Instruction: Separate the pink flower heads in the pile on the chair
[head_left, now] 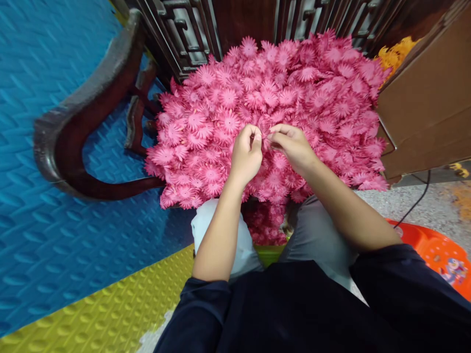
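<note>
One left hand and one right hand, both bare, are close together above one broad heap of pink flowers, far too many to count. Each has a narrow grip, thumb and fingertips pinched at one small, thin piece between them; it is too fine and blurred to tell whether it is part of a flower. The heap spreads in front of the person's two knees, against two lattice panels of dark wood. One curved wooden armrest reaches out on the left, over one blue mat, with one yellow mat along its lower edge. Between the knees, one green tub shows below a second, smaller lot of pink flowers. To the right of the heap stands one brown cardboard box, with one clump of orange stuff behind its upper edge. Lower right are one black cord and one orange plastic piece bearing a cartoon picture, partly hidden by one of two dark sleeves.
</note>
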Available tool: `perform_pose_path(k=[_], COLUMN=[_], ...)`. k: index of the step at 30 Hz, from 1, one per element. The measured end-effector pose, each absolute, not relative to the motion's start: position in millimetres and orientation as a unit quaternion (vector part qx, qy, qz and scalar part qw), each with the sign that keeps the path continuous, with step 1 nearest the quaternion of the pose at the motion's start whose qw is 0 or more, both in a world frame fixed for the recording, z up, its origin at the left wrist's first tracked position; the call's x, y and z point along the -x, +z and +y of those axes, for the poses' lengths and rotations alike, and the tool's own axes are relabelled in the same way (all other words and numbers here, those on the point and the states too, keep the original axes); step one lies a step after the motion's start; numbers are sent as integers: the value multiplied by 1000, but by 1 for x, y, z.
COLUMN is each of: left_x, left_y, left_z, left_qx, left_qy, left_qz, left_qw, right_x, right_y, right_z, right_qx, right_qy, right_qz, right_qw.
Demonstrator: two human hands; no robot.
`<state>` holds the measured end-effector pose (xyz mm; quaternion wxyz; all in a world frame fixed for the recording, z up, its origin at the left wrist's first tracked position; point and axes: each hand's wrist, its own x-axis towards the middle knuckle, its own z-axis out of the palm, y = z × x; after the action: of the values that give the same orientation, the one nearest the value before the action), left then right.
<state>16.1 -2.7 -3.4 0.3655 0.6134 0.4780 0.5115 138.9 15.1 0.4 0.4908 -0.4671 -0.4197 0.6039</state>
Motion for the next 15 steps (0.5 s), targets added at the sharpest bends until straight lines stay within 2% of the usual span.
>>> perform_pose_path(k=[5,8,15], left_x=[-15,-16,-21], left_y=[-3,-3,-8], left_z=[-2,-2,-2], left_qx=[-623,-609,-593], left_qy=[485,496,525], left_qz=[481,460,463], left_qw=[382,415,398], right_x=[-139,-139,-144], right_y=[-1,1,3], right_z=[14,13,16], right_qx=[458,456,432], right_qy=[631,677,795], right_qz=[-414,-343,-207], right_qw=[471,464,371])
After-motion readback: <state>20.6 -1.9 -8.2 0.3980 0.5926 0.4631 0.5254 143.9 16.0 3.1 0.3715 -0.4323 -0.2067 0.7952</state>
